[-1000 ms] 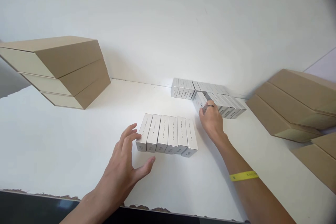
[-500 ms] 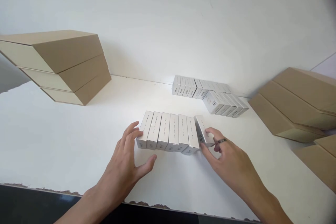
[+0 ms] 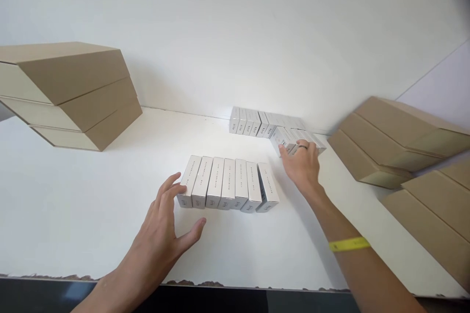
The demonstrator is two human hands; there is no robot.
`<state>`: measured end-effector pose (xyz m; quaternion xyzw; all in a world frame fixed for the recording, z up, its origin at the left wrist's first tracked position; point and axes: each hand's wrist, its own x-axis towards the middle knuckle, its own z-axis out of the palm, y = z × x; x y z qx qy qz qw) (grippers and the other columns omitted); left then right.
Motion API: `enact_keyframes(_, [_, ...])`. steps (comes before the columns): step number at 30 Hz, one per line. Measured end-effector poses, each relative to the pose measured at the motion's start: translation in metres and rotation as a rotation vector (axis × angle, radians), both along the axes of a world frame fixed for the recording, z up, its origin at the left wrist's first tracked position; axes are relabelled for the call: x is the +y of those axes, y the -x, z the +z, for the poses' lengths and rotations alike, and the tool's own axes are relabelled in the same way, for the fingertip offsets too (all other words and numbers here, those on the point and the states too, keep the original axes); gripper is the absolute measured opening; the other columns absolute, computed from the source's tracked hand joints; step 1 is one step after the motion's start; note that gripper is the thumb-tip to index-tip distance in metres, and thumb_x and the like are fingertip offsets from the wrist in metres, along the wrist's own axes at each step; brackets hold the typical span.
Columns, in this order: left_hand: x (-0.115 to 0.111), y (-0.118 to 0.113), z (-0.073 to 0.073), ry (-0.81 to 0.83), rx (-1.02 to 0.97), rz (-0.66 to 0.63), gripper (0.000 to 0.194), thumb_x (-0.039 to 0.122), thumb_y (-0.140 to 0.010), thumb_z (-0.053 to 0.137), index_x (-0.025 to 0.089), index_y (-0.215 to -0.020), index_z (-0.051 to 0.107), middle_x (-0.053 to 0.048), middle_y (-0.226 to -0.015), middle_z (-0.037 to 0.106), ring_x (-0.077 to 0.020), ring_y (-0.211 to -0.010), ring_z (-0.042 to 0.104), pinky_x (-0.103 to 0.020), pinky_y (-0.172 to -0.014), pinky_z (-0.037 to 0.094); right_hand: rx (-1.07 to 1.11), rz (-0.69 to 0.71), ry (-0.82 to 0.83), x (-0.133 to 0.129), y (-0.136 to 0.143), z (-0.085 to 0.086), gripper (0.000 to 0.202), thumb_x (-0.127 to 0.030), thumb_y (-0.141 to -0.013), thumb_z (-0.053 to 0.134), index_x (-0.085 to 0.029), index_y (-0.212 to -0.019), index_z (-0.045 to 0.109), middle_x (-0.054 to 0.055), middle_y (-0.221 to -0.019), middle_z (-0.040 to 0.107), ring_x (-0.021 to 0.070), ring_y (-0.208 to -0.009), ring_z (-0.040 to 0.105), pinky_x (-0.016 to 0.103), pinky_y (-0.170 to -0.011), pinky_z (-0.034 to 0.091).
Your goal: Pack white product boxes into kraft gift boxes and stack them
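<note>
Several small white boxes (image 3: 228, 183) stand side by side in a row on the white table; the rightmost one (image 3: 269, 186) leans slightly apart at its front. My left hand (image 3: 165, 220) is spread at the row's left end, its fingertips touching the leftmost box (image 3: 190, 181) and the thumb apart in front. Farther back, my right hand (image 3: 303, 164) reaches over a shorter row of white boxes (image 3: 282, 141), thumb at its left end and fingers on top. Whether it grips a box cannot be made out.
Another row of white boxes (image 3: 249, 121) stands against the back wall. Large brown boxes are stacked at the left (image 3: 91, 93), and more brown boxes (image 3: 385, 142) stand at the right. The table's chipped front edge (image 3: 209, 284) runs along the bottom.
My right hand has let go of the box at the right end of the near row and moved back to the rear boxes. The view has shifted slightly right.
</note>
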<state>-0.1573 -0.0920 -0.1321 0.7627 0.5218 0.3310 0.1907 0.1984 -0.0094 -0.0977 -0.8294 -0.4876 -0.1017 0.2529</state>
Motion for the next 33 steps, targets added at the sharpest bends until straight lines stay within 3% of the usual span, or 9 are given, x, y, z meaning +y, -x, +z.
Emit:
enact_keyframes(5, [0.001, 0.003, -0.006, -0.03, 0.037, 0.022, 0.05, 0.051, -0.089, 0.055, 0.03, -0.129, 0.034, -0.012, -0.157, 0.029, -0.0371, -0.127, 0.052, -0.058, -0.085, 0.058, -0.14, -0.145, 0.019, 0.031, 0.001, -0.012, 0.044, -0.046, -0.093, 0.06, -0.013, -0.122, 0.054, 0.013, -0.122, 0.053, 0.0284, -0.116, 0.05, 0.046, -0.097, 0.043])
enact_keyframes(9, [-0.002, 0.0, 0.0, 0.033, 0.01, 0.016, 0.047, 0.048, -0.091, 0.053, 0.029, -0.129, 0.032, -0.013, -0.158, 0.026, -0.0371, -0.129, 0.05, -0.06, -0.089, 0.056, -0.239, -0.181, 0.042, 0.032, 0.005, -0.019, 0.032, -0.034, -0.094, 0.059, -0.015, -0.119, 0.055, 0.01, -0.12, 0.053, 0.026, -0.113, 0.05, 0.045, -0.096, 0.043])
enact_keyframes(14, [-0.003, -0.004, 0.003, 0.022, 0.003, 0.016, 0.044, 0.045, -0.091, 0.053, 0.028, -0.127, 0.034, -0.013, -0.157, 0.028, -0.0375, -0.13, 0.049, -0.058, -0.088, 0.056, -0.3, -0.197, 0.084, 0.032, 0.008, -0.023, 0.034, -0.036, -0.094, 0.06, -0.015, -0.12, 0.054, 0.009, -0.118, 0.052, 0.0251, -0.11, 0.051, 0.042, -0.093, 0.044])
enact_keyframes(26, [-0.006, -0.006, 0.002, 0.019, -0.01, 0.025, 0.045, 0.046, -0.092, 0.052, 0.03, -0.129, 0.034, -0.01, -0.158, 0.029, -0.0349, -0.126, 0.052, -0.056, -0.086, 0.057, -0.275, -0.111, 0.13, 0.029, 0.014, -0.019, 0.033, -0.032, -0.096, 0.058, -0.015, -0.125, 0.053, 0.009, -0.118, 0.055, 0.0243, -0.11, 0.054, 0.04, -0.088, 0.05])
enact_keyframes(33, [-0.007, -0.008, 0.004, 0.026, -0.009, 0.032, 0.043, 0.046, -0.092, 0.05, 0.029, -0.128, 0.034, -0.01, -0.158, 0.029, -0.0352, -0.127, 0.052, -0.057, -0.086, 0.057, -0.133, 0.049, 0.16, 0.001, 0.027, -0.006, 0.025, -0.028, -0.098, 0.048, -0.016, -0.119, 0.052, 0.009, -0.108, 0.059, 0.0204, -0.088, 0.059, 0.031, -0.067, 0.044])
